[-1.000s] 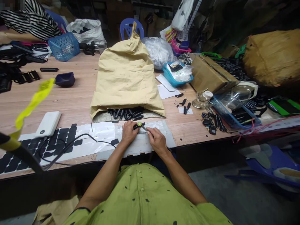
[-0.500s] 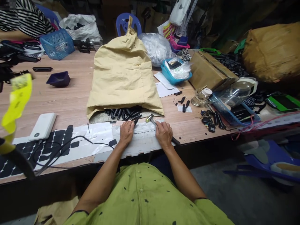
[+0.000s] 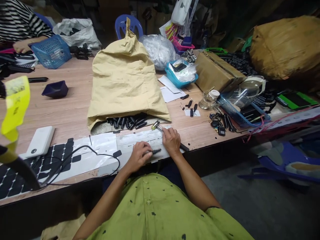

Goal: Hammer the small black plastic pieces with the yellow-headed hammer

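Note:
My left hand (image 3: 140,156) is closed round a small black pen-shaped part (image 3: 155,151), low on the grey-white sheet (image 3: 140,138) near the table's front edge. My right hand (image 3: 171,141) grips the handle of a small hammer (image 3: 157,126), whose metal head rests on the sheet just in front of the tan sack (image 3: 126,71). A heap of similar black parts (image 3: 127,121) spills from the sack's open mouth, a little beyond both hands.
A white power bank (image 3: 40,141), black cable (image 3: 75,156) and dark panel lie left. Blue baskets (image 3: 51,51), a cardboard box (image 3: 216,71), a glass jar (image 3: 208,99) and loose keys (image 3: 220,123) crowd the right and back. Another person in stripes (image 3: 20,23) sits far left.
My left hand has drawn back toward me from the sack's mouth, with a black part in it. The right hand and hammer stayed about where they were half a second ago.

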`<move>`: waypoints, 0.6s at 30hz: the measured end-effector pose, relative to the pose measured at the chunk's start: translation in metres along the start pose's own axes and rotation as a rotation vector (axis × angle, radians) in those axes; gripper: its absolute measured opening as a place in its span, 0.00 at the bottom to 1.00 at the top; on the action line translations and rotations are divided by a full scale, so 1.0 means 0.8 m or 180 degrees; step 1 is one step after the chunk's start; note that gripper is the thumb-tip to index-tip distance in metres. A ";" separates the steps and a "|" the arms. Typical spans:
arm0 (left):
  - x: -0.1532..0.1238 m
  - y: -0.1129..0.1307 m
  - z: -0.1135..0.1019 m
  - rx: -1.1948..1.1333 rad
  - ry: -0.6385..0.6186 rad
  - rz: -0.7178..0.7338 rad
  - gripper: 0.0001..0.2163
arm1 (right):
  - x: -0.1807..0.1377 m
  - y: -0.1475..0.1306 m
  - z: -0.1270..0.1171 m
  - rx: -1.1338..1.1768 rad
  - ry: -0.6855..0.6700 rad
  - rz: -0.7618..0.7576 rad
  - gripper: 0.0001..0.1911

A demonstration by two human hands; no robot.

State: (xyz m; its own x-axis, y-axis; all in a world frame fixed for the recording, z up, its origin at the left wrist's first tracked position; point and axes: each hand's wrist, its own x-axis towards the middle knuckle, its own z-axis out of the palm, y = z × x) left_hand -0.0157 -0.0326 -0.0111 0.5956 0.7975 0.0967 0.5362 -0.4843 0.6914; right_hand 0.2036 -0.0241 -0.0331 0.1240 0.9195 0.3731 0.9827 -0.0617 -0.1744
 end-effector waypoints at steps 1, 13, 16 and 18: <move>-0.009 0.005 0.002 0.0012 -0.0190 0.0234 0.13 | 0.000 -0.001 0.000 -0.0010 -0.0019 0.0005 0.17; -0.028 0.021 0.005 0.0625 -0.0584 0.0818 0.08 | 0.002 -0.006 -0.001 0.0003 0.0008 0.0020 0.16; -0.011 0.014 0.001 0.0414 -0.0310 0.0726 0.05 | 0.002 -0.008 0.000 -0.0017 0.0023 0.0038 0.16; 0.013 0.004 -0.006 0.0431 0.0052 0.0406 0.08 | 0.003 -0.009 0.001 -0.0030 0.0023 0.0048 0.16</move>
State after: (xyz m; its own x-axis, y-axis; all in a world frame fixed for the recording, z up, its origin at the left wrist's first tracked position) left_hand -0.0110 -0.0242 -0.0043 0.6546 0.7318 0.1898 0.5333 -0.6249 0.5703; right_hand 0.1965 -0.0213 -0.0313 0.1399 0.9156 0.3769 0.9820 -0.0794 -0.1714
